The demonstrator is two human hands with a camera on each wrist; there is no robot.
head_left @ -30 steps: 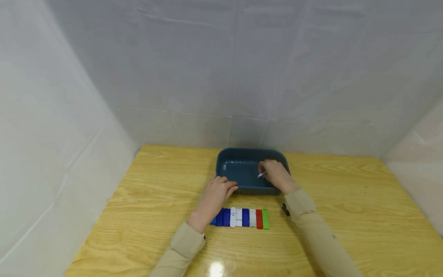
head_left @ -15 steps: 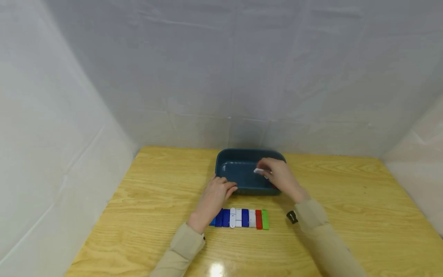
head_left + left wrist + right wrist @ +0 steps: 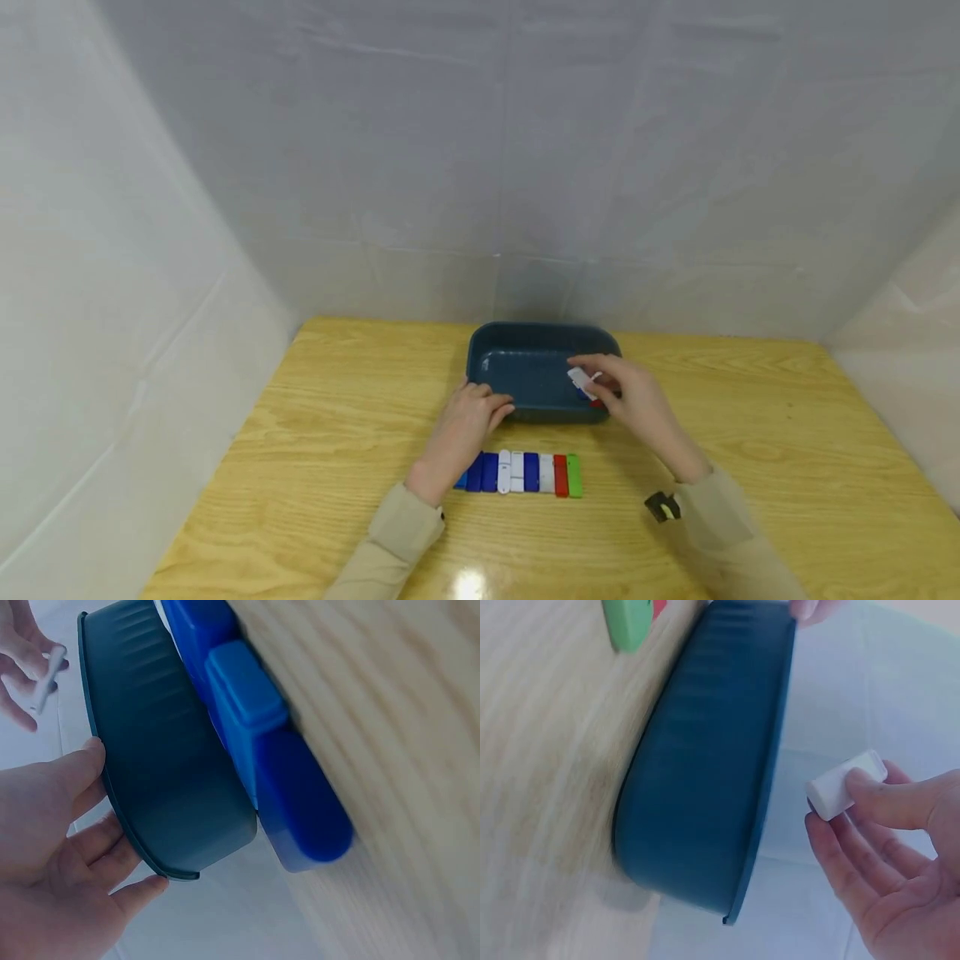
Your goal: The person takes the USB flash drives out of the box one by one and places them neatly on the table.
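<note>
Nearest us, along the front part of the bench, we see a row of small flat pieces lying side by side: blue ones at the left, then white, blue, white, red and a green one at the right end. The row lies as it did a second ago.

Just behind the row's left end rests our left hand. Its fingers are curled over the near left rim of the dark blue tray, and in the left wrist view the fingertips press against the tray's outer wall. This hand has not moved across the three moments.

Our right hand has changed most. A second ago it was down inside the tray, fingers on a white piece at the bottom. Half a second ago it had lifted with the piece over the tray's middle. Now it has drawn back toward us and to the right, above the tray's near right corner, and the sleeve has slid nearer the front edge. Thumb and fingers pinch the small white piece, held in the air clear of the rim.

The tray stands toward the far edge of the bench, near the middle, unmoved.
</note>
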